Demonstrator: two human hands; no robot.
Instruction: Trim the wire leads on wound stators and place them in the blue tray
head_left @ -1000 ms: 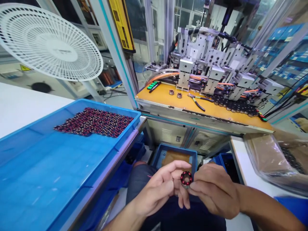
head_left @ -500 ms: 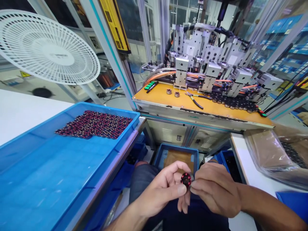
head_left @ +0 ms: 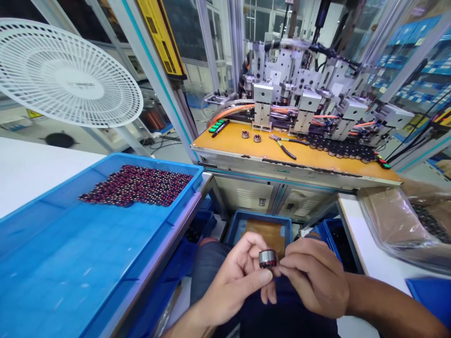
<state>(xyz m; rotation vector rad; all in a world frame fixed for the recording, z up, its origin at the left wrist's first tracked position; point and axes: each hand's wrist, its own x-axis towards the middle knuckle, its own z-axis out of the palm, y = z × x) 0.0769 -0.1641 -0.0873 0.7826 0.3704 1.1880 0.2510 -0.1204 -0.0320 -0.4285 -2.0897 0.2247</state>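
My left hand (head_left: 239, 277) holds a small motor stator (head_left: 267, 257) between thumb and fingers above my lap. Its silver steel side faces me, with red and black parts showing along its lower edge. Close against the stator's right side, the fingertips of my right hand (head_left: 313, 274) are pinched together. Whatever lies in that pinch is too small to make out. To the left, a crowd of similar red and black stators (head_left: 141, 185) fills the far end of a blue tray (head_left: 123, 267).
Ahead, a machine (head_left: 303, 101) stands on an orange worktop (head_left: 229, 143). Pliers (head_left: 283, 146), a black pen (head_left: 220, 128) and two loose stators lie there, with a row of dark parts at right. A blue bin (head_left: 239, 223) sits below; a plastic bag (head_left: 394, 225) lies right.
The stator has been tipped in my left hand, so its steel side shows in place of its red and black face. My right fingers stay pinched beside it.
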